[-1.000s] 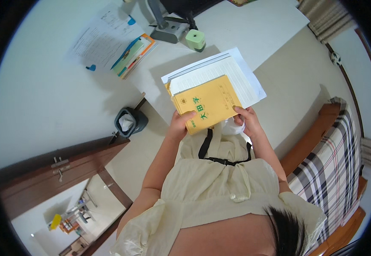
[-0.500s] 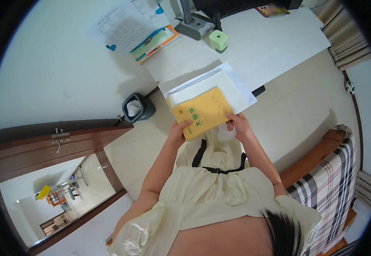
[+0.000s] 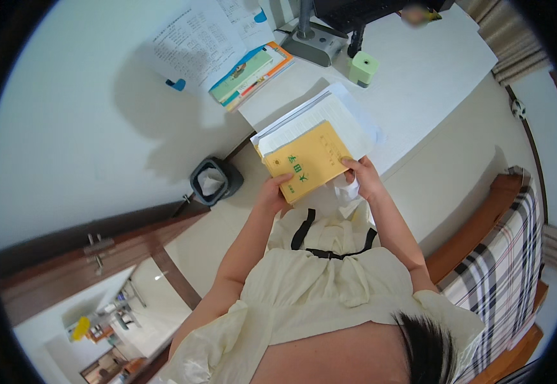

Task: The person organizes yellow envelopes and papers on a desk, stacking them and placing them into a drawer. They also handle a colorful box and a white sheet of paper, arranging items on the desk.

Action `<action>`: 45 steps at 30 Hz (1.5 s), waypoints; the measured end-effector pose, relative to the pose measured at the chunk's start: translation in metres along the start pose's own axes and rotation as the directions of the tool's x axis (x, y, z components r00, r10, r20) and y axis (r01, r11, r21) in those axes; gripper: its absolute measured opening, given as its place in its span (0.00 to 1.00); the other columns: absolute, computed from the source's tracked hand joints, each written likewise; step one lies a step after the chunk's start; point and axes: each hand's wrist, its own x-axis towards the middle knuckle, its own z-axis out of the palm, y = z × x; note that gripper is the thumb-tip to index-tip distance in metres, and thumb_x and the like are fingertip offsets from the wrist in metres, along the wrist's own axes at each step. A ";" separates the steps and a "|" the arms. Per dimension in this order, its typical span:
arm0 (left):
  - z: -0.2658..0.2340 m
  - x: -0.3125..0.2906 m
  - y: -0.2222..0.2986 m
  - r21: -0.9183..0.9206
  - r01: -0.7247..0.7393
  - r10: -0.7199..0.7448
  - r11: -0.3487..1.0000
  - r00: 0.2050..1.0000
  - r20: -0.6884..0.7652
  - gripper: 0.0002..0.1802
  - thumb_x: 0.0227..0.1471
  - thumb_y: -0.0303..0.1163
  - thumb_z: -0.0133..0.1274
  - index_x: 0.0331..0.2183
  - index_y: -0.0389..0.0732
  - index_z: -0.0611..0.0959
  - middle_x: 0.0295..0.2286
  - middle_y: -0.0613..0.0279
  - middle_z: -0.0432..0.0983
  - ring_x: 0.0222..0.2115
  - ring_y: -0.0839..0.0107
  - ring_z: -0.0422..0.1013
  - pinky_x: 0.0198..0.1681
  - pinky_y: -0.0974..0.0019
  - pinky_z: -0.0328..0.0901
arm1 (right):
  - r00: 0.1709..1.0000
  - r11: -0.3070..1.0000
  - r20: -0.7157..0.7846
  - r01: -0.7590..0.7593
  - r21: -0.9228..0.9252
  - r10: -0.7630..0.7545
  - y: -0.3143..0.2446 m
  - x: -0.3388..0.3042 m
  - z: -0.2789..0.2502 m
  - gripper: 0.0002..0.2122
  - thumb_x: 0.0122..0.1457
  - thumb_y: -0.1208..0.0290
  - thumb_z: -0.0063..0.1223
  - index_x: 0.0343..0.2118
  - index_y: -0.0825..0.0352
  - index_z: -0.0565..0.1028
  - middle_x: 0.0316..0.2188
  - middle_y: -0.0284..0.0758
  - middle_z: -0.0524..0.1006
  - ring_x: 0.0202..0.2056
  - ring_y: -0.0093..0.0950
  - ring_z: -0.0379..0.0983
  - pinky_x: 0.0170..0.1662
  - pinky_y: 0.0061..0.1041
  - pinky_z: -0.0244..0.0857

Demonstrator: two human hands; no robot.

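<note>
A yellow exercise book with green lettering lies on top of a stack of white papers, and I hold the stack in front of me at the desk's near corner. My left hand grips the book's lower left corner, thumb on the cover. On the right side, my right hand pinches the edge with its thumb on top. The fingers beneath are mostly hidden. Something white and crumpled shows just under my right hand; I cannot tell what it is.
The white desk carries books, a grey lamp base, a light green box-shaped gadget and a black monitor. A dark bin stands by the wall, an open brown door at left, a plaid bed at right.
My view has turned, so the desk things and the bin sit farther right and the door lower. Both hands still hold the stack, a little higher and farther right in the picture.
</note>
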 end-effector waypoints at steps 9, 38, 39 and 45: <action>-0.059 0.048 0.084 0.343 0.314 -0.312 0.885 0.948 -0.060 0.19 0.47 0.34 0.54 0.42 0.40 0.73 0.36 0.64 0.72 0.36 0.71 0.69 0.40 0.69 0.63 | 0.958 0.994 -0.276 0.099 0.045 -0.083 0.027 0.056 0.058 0.14 0.50 0.76 0.51 0.40 0.67 0.66 0.26 0.31 0.70 0.19 0.19 0.61 0.22 0.17 0.57; -0.087 0.169 0.260 0.224 0.033 0.000 0.974 0.989 -0.146 0.26 0.46 0.39 0.55 0.45 0.40 0.68 0.39 0.57 0.70 0.41 0.65 0.68 0.43 0.58 0.68 | 0.840 0.988 -0.528 0.152 0.011 -0.123 0.051 0.085 0.084 0.17 0.51 0.77 0.47 0.46 0.67 0.63 0.27 0.30 0.70 0.22 0.17 0.62 0.25 0.17 0.57; -0.090 0.171 0.259 0.203 0.033 -0.008 0.979 0.993 -0.121 0.25 0.47 0.39 0.54 0.46 0.39 0.68 0.40 0.57 0.71 0.41 0.65 0.68 0.43 0.58 0.67 | 0.842 0.985 -0.522 0.169 0.022 -0.133 0.053 0.087 0.086 0.17 0.51 0.77 0.47 0.46 0.67 0.63 0.27 0.30 0.70 0.23 0.17 0.62 0.25 0.17 0.57; -0.094 0.170 0.258 0.092 0.072 -0.075 0.993 0.997 0.023 0.22 0.52 0.39 0.48 0.47 0.40 0.68 0.43 0.59 0.70 0.42 0.64 0.69 0.44 0.59 0.67 | 0.833 0.984 -0.539 0.173 0.044 -0.122 0.061 0.099 0.093 0.18 0.51 0.77 0.47 0.46 0.68 0.62 0.26 0.31 0.71 0.22 0.17 0.62 0.24 0.16 0.57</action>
